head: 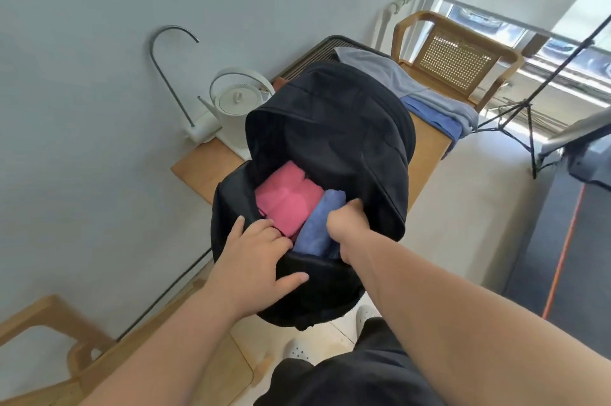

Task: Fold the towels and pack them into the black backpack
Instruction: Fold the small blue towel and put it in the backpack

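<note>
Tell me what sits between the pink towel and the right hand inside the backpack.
The blue towel lies between the pink towel and the right hand, inside the black backpack. The head view shows it.

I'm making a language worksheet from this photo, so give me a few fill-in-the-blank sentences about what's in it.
1. The black backpack rests on a wooden ____.
2. Inside, beside the blue towel, lies a folded ____ towel.
3. The right hand, fingers curled, is against the ____ towel.
4. The kettle behind the backpack is ____.
Missing: table; pink; blue; white.
</note>
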Tool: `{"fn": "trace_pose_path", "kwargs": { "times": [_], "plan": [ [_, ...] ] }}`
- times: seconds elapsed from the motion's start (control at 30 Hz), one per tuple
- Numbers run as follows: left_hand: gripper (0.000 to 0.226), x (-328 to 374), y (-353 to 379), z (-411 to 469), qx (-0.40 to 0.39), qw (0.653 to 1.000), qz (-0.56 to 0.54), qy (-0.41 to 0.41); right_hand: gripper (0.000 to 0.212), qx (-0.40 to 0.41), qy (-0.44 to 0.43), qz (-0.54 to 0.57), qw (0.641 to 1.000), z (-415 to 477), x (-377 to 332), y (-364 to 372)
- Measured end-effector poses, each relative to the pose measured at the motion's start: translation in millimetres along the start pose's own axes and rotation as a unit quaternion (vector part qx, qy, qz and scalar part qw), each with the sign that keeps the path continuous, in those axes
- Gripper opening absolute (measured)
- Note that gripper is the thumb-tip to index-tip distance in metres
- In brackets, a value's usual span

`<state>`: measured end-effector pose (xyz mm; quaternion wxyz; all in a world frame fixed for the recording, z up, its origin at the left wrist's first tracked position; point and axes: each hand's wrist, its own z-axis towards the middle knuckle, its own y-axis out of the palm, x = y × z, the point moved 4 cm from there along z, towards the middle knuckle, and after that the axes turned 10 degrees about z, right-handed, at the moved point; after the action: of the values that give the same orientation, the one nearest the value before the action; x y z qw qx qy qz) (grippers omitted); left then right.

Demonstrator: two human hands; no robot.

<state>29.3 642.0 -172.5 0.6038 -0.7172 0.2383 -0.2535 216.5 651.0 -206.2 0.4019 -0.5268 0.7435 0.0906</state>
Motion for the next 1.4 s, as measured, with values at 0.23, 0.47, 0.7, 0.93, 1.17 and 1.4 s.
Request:
{"fn": "trace_pose_path", "kwargs": {
  "times": [0.23, 0.47, 0.7, 0.93, 1.17, 1.4],
  "plan": [
    [0.032, 2.5, 21.7, -11.2, 0.021, 0.999, 0.044, 0.019, 0.030, -0.006, 0.104, 0.115, 0.988, 34.5, 34.7, 24.3],
    [0.031, 1.2, 26.8, -12.6, 0.025, 0.997, 0.053, 0.042, 0.018, 0.013, 0.060, 0.235, 0.970, 44.7, 52.5, 35.8],
    [0.026, 0.6, 20.8, -1.7, 0.033, 0.996, 0.064, 0.052, 0.024, 0.099, 0.056, 0.211, 0.971, 69.4, 64.8, 27.2],
    [0.031, -0.9, 14.8, 10.3, 0.042, 0.994, 0.071, 0.066, 0.048, 0.030, 0.018, -0.227, 0.973, 29.0, 24.3, 23.3],
    [0.031, -2.7, 14.5, 14.3, 0.045, 0.995, 0.067, 0.064, 0.022, -0.036, -0.522, -0.508, 0.684, -11.0, -7.1, 36.2],
    [0.030, -4.0, 14.3, 11.3, 0.044, 0.995, 0.059, 0.063, 0.057, -0.096, -0.303, -0.710, 0.628, 30.7, 15.8, 43.5]
  ]
}}
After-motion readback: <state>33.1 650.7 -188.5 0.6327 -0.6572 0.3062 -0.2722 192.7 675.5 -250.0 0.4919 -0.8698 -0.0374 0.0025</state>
